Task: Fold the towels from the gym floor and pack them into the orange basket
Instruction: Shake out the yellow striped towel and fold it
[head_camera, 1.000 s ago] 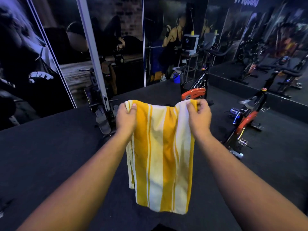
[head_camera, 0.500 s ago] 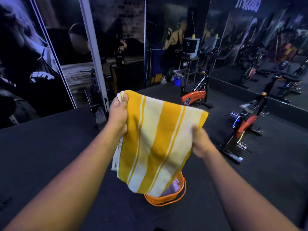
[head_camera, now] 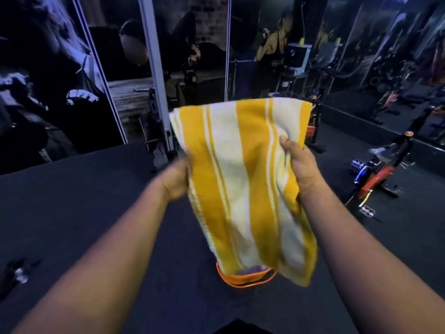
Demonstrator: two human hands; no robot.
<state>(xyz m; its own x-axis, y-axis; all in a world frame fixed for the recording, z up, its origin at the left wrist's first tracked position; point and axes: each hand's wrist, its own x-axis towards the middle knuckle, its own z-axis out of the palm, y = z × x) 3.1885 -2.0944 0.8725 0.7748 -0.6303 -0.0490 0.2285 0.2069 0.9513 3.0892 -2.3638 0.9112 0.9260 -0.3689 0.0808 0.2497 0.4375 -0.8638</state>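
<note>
You hold the yellow-striped towel (head_camera: 243, 184) folded and spread in the air, directly above the orange basket (head_camera: 243, 278) on the dark gym floor (head_camera: 96, 213), likely to lower it in flat. Your right hand (head_camera: 301, 169) grips its right edge, thumb on top. Your left hand (head_camera: 175, 179), blurred, clasps the left edge. A red exercise bike (head_camera: 380, 172) stands well to the right.

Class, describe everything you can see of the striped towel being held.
The striped towel looks like soft terry cloth with broad yellow and cream bands plus thin stripes running lengthwise. It appears folded into a tall panel, held up in the air. The left hand grips its left edge, blurred; the right hand pinches its right edge. Its lower end hangs over the orange basket, hiding most of it.
</note>
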